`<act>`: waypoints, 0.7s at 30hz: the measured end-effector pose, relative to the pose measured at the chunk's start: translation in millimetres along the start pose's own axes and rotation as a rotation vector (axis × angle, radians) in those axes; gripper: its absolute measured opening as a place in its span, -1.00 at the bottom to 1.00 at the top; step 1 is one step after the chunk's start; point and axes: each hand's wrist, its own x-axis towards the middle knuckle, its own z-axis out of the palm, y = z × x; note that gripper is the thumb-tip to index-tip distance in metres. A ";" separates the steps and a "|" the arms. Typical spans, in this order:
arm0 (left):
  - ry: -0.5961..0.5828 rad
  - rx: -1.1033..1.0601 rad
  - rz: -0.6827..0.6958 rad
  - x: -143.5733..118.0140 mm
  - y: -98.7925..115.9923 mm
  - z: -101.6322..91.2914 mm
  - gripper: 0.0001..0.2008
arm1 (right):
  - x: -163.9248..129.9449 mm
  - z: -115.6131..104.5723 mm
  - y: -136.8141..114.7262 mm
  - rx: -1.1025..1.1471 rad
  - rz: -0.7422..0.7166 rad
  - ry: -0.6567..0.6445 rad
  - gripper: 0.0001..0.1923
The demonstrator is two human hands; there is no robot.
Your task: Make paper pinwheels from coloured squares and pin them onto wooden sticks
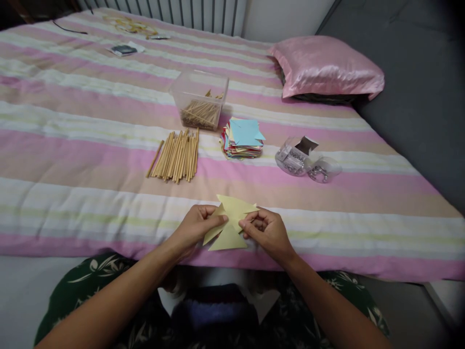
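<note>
Two hands hold one yellow paper (232,223) between them, near the front edge of one striped bed (109,194). The paper has cuts in it that make pointy flaps. The left hand (198,224) pinches its left side, with one thumb on top. The right hand (268,232) pinches its right side with the thumb and a finger.

Past the hands is one bunch of sticks (178,157), too many to count, with one stick (155,158) just to its left. Behind that bunch is one clear box (196,80) with more sticks in it. Beside it is one stack of papers (245,135), with a blue one on top. To the right are two clear dishes (292,162) with small shiny bits inside. Farther back lies one pink pillow (329,68).
</note>
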 end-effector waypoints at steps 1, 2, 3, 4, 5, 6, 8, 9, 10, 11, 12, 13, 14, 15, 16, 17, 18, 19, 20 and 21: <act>-0.011 -0.007 0.005 0.0 0.3 0.0 -0.85 | 0.1 0.3 0.0 0.001 -0.003 0.001 -0.78; -0.018 -0.011 0.008 0.1 0.4 -0.1 -0.85 | 0.1 0.5 -0.2 0.000 -0.005 0.002 -0.79; -0.017 -0.009 0.010 0.3 0.5 -0.2 -0.85 | 0.2 0.8 -0.3 -0.004 -0.006 0.003 -0.79; -0.010 0.000 0.011 0.4 0.4 -0.3 -0.84 | 0.2 0.9 -0.4 -0.009 -0.007 0.004 -0.79; 0.000 0.011 0.009 0.5 0.3 -0.4 -0.84 | 0.3 1.1 -0.4 -0.015 -0.009 0.006 -0.79; 0.009 0.024 0.007 0.6 0.0 -0.4 -0.83 | 0.5 1.1 -0.3 -0.020 -0.013 0.011 -0.79; 0.015 0.045 0.000 0.9 -0.5 -0.6 -0.81 | 0.8 1.2 0.1 -0.033 -0.022 0.014 -0.80; 0.017 0.052 -0.005 1.1 -0.8 -0.7 -0.80 | 1.0 1.2 0.3 -0.039 -0.025 0.015 -0.80; 0.020 0.058 -0.012 1.2 -1.0 -0.7 -0.79 | 1.1 1.1 0.5 -0.045 -0.027 0.012 -0.81; 0.026 0.064 -0.017 1.3 -1.2 -0.7 -0.79 | 1.2 1.0 0.6 -0.049 -0.030 0.009 -0.81; 0.034 0.066 -0.020 1.4 -1.2 -0.5 -0.79 | 1.3 0.9 0.7 -0.052 -0.033 0.006 -0.81; 0.044 0.066 -0.022 1.4 -1.0 -0.4 -0.79 | 1.3 0.8 0.6 -0.055 -0.038 0.004 -0.82; 0.052 0.064 -0.022 1.4 -0.8 -0.1 -0.79 | 1.2 0.6 0.5 -0.059 -0.045 0.001 -0.82; 0.055 0.061 -0.021 1.4 -0.6 0.1 -0.79 | 1.2 0.3 0.2 -0.066 -0.053 -0.003 -0.83; 0.055 0.059 -0.019 1.3 -0.5 0.3 -0.80 | 1.1 0.0 -0.1 -0.074 -0.059 -0.005 -0.84; 0.054 0.059 -0.018 1.3 -0.4 0.5 -0.80 | 1.0 -0.3 -0.4 -0.082 -0.064 -0.009 -0.84; 0.052 0.062 -0.017 1.4 -0.6 0.5 -0.80 | 0.9 -0.7 -0.6 -0.087 -0.067 -0.014 -0.84; 0.049 0.065 -0.017 1.5 -0.9 0.5 -0.81 | 0.8 -1.0 -0.9 -0.091 -0.066 -0.017 -0.84; 0.045 0.067 -0.015 1.6 -1.3 0.4 -0.82 | 0.8 -1.2 -1.0 -0.093 -0.064 -0.016 -0.84; 0.042 0.069 -0.014 1.8 -1.7 0.3 -0.82 | 0.7 -1.3 -0.9 -0.094 -0.061 -0.013 -0.84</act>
